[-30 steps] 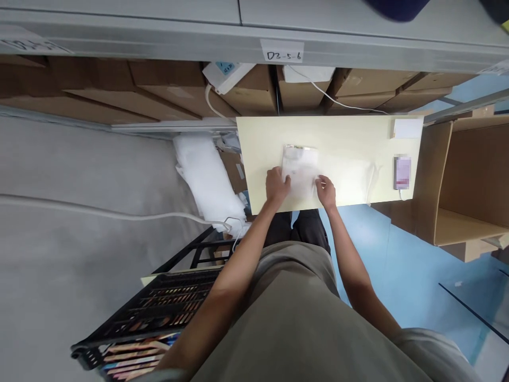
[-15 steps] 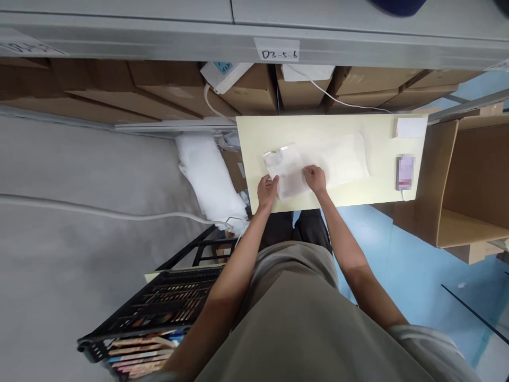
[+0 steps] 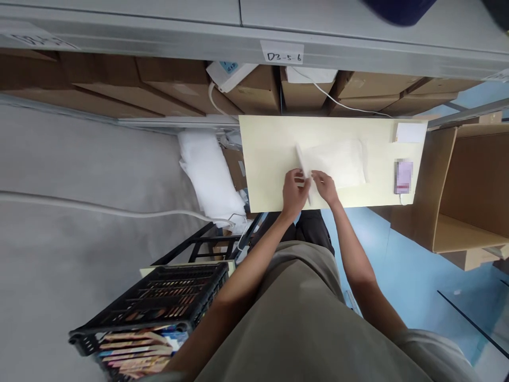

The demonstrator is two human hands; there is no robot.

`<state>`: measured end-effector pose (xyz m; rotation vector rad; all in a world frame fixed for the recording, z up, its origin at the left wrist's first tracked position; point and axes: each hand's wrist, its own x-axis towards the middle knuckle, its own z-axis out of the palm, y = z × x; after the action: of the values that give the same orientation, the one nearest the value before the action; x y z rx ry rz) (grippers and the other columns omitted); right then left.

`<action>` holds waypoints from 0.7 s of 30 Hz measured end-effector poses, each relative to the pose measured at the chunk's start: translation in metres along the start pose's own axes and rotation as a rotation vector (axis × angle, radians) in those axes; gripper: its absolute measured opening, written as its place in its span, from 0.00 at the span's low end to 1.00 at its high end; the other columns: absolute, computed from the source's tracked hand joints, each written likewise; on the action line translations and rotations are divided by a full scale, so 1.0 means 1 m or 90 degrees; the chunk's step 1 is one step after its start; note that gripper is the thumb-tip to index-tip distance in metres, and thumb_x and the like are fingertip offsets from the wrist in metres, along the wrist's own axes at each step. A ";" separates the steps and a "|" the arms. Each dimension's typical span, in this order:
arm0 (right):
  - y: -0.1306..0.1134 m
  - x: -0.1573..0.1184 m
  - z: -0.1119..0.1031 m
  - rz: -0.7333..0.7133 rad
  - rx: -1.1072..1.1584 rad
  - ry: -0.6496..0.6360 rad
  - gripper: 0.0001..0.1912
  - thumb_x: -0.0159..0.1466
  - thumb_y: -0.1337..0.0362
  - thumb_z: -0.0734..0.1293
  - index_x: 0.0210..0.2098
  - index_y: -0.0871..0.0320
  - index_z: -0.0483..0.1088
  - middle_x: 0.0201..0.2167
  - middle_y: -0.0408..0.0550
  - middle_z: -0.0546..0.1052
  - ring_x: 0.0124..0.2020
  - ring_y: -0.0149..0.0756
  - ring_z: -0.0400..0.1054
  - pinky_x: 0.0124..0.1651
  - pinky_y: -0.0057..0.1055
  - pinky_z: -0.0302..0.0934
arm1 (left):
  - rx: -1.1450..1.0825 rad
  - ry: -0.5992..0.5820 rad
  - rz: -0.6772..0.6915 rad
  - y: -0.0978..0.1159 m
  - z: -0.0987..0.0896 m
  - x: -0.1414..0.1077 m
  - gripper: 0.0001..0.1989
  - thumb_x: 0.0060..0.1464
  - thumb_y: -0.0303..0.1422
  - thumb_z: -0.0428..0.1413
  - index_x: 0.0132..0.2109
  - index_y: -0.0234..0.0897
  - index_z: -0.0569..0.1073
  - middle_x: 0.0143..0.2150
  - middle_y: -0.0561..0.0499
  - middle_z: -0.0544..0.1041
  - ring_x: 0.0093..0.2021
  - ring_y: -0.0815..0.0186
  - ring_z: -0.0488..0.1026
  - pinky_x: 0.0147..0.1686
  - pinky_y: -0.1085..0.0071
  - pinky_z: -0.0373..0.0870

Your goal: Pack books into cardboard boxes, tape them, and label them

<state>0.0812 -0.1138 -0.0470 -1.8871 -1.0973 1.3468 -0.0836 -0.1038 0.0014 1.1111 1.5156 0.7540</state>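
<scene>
A thin, whitish wrapping sheet [image 3: 338, 162], perhaps foam or bubble wrap, lies flat on the pale yellow board [image 3: 270, 138]. At its left end a flat white packet [image 3: 303, 159] stands tilted up, seen almost edge-on. My left hand [image 3: 294, 193] is closed round the packet's near part, thumb and fingers on it. Just right of it, my right hand [image 3: 324, 187] has its fingers bent together at the foot of the packet, where it meets the sheet. Whether those fingertips pinch anything is hidden.
On the board's right end are a white box [image 3: 410, 132] and a phone-like purple device [image 3: 403, 176]. An open carton [image 3: 445, 185] stands beyond. Left are a white roll [image 3: 207, 175] and a black crate [image 3: 159, 302] of books. Cartons [image 3: 170, 93] line the shelf behind.
The packet, flat at the sheet's left end before, is now tipped up on edge toward the right. My left hand has moved right with it; my right hand shifted slightly right.
</scene>
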 end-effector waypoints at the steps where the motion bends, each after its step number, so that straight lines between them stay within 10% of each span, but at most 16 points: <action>1: -0.002 -0.005 -0.010 0.006 0.034 0.023 0.31 0.77 0.36 0.64 0.53 0.55 0.84 0.51 0.54 0.88 0.50 0.46 0.81 0.59 0.44 0.78 | -0.004 -0.026 0.008 0.002 0.012 0.003 0.16 0.70 0.41 0.63 0.60 0.44 0.73 0.58 0.42 0.81 0.50 0.57 0.83 0.41 0.65 0.82; 8: 0.029 -0.002 -0.064 0.051 -0.047 0.180 0.33 0.76 0.37 0.66 0.59 0.59 0.81 0.54 0.60 0.85 0.48 0.49 0.80 0.57 0.49 0.78 | 0.119 -0.007 -0.087 -0.030 0.054 0.033 0.19 0.64 0.31 0.65 0.59 0.41 0.72 0.63 0.36 0.77 0.65 0.46 0.78 0.67 0.49 0.76; 14: 0.059 0.011 -0.057 -0.007 -0.196 0.197 0.21 0.76 0.54 0.65 0.58 0.60 0.82 0.54 0.64 0.82 0.52 0.52 0.79 0.63 0.55 0.76 | 0.078 0.068 -0.230 -0.038 0.052 0.052 0.15 0.63 0.30 0.67 0.51 0.42 0.70 0.49 0.46 0.77 0.47 0.55 0.78 0.51 0.57 0.76; 21: 0.051 0.009 -0.058 0.002 -0.226 0.123 0.21 0.78 0.55 0.65 0.60 0.58 0.83 0.53 0.63 0.81 0.55 0.55 0.78 0.66 0.56 0.75 | 0.026 0.097 -0.203 0.009 0.062 0.046 0.18 0.66 0.31 0.71 0.42 0.44 0.66 0.36 0.56 0.71 0.36 0.66 0.69 0.44 0.64 0.69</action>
<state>0.1521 -0.1310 -0.0740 -2.2176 -1.2975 0.9920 -0.0212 -0.0639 -0.0229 0.8278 1.7918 0.5991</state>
